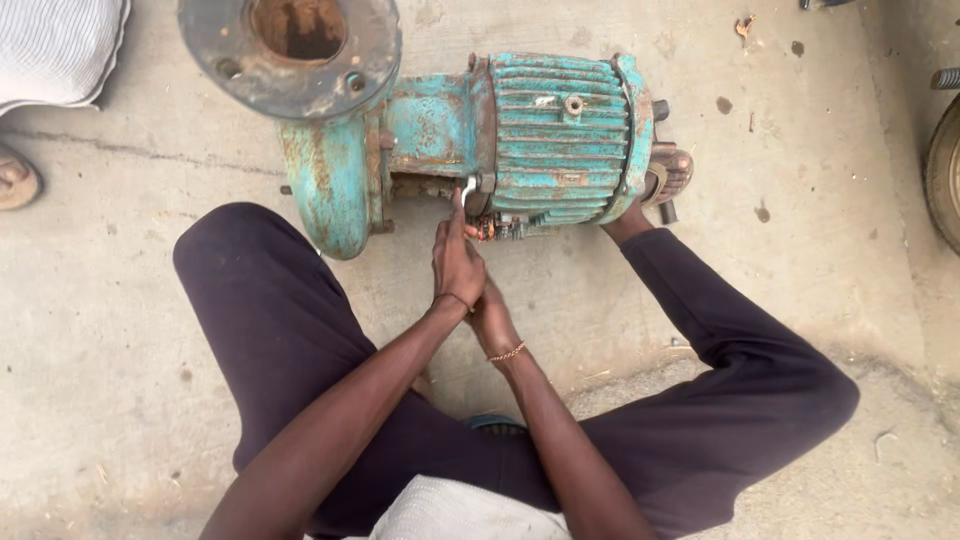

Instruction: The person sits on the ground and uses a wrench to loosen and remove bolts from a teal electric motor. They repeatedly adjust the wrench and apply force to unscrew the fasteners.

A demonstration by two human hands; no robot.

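Left hand (457,262) pinches a small metal tool (468,187) at the teal pump motor (560,135) — right hand's (492,318) grip hidden.

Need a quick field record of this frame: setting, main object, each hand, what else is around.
setting: concrete floor, person seated, legs around a pump
main object: rusty teal pump lying on its side, round flange on the left end
left hand: fingers up on a small metal tool at the pump's middle
right hand: behind the left, grip hidden
nearby: wheel at right edge
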